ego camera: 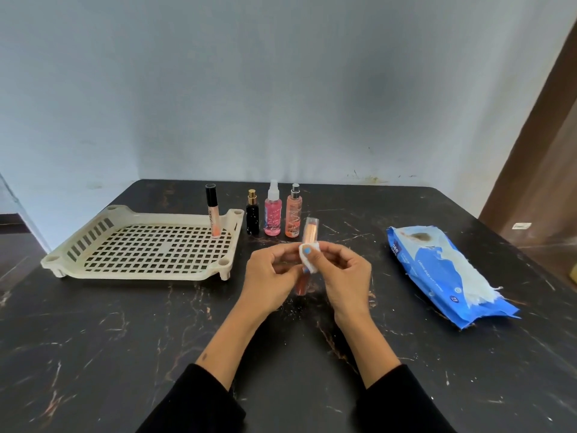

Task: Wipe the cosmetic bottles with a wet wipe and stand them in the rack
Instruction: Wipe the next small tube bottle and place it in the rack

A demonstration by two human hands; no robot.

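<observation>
Head view | left hand (268, 276) grips slim copper-capped lip-gloss tube (309, 230) | right hand (338, 273) pinches white wet wipe (307, 260) around it

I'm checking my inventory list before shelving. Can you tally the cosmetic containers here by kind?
Slim lip gloss tubes: 2 (black-capped tube standing in the cream plastic rack, clear-capped coppery tube held in both hands)
Spray bottles: 3 (black with gold cap, pink, peach-orange)
Total: 5
</observation>
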